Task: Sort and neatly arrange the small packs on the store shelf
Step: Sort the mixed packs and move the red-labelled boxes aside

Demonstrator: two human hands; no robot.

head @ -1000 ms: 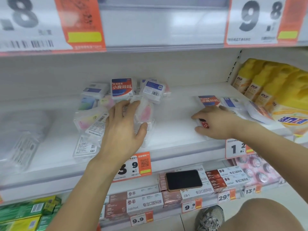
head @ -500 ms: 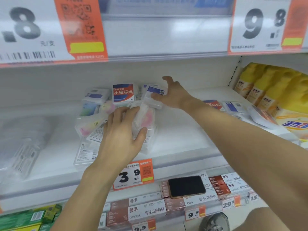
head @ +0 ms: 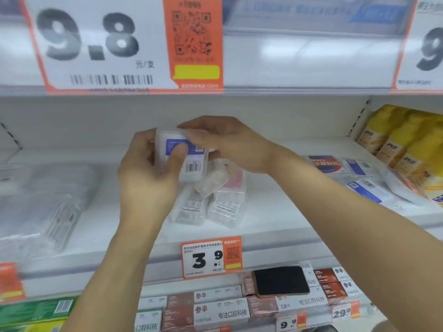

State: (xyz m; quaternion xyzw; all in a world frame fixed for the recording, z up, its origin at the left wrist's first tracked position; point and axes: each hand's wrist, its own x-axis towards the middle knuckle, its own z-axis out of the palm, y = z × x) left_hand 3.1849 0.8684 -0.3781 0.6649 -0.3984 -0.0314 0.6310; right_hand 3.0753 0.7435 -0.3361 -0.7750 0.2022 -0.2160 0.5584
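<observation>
We see both hands raised over the middle of the white shelf [head: 275, 226], sharing 1 small pack [head: 191, 164], a clear flat box with a blue label and a barcode. The left hand [head: 148, 173] curls around the pack's left side, thumb lying across the blue label. The right hand [head: 230, 144] comes in from the right with fingers fairly straight over the pack's top edge; we cannot tell whether its thumb pinches underneath. The pack is held up, off the shelf, above a pile of clear packs [head: 211, 200] lying mid-shelf, some tilted on each other, 1 with pink contents. More blue-labelled packs [head: 359, 178] lie loose toward the right end of the shelf, touching and overlapping. Yellow bottles [head: 402, 144] stand at the far right end. Blurred clear bags [head: 48, 202] lie at the left end. On the shelf's front edge sits a price tag [head: 211, 257] reading 3.9. Above, the upper shelf edge carries a big 9.8 tag [head: 107, 44]. Below the front edge, a dark phone [head: 281, 280] rests on brown boxes [head: 215, 310] on the lower shelf.
</observation>
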